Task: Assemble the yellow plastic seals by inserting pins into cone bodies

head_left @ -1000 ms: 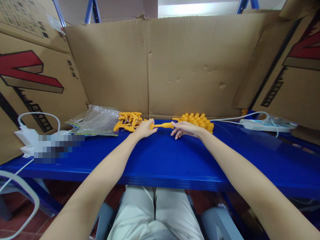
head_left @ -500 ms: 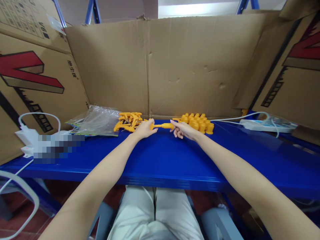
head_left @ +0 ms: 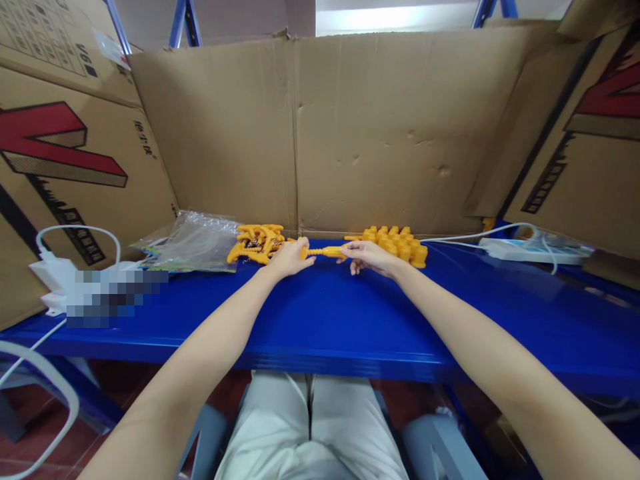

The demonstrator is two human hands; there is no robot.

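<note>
A yellow plastic piece with a ribbed, screw-like shaft point(head_left: 315, 252) lies level between my hands, just over the blue table. My left hand point(head_left: 289, 259) is closed round its left end, which the fingers partly hide. At its right end is a thicker yellow sleeve point(head_left: 332, 251). The thumb and fingertips of my right hand point(head_left: 371, 257) pinch the far tip of this sleeve, while the other fingers curl below. Beside my left hand lies a heap of yellow branching pieces point(head_left: 260, 235) with small chains. Behind my right hand stand several yellow stepped pieces point(head_left: 395, 240) in rows.
Clear plastic bags point(head_left: 197, 243) lie on the blue table point(head_left: 320, 320) at the left, near a white charger block point(head_left: 57, 277). A white power strip point(head_left: 533, 251) with cables is at the right. Cardboard walls point(head_left: 400, 120) close off the back and sides.
My right hand's fingers have shifted their grip on the sleeve's end, the thumb and index finger changing position. My left hand stays in place on the yellow piece.
</note>
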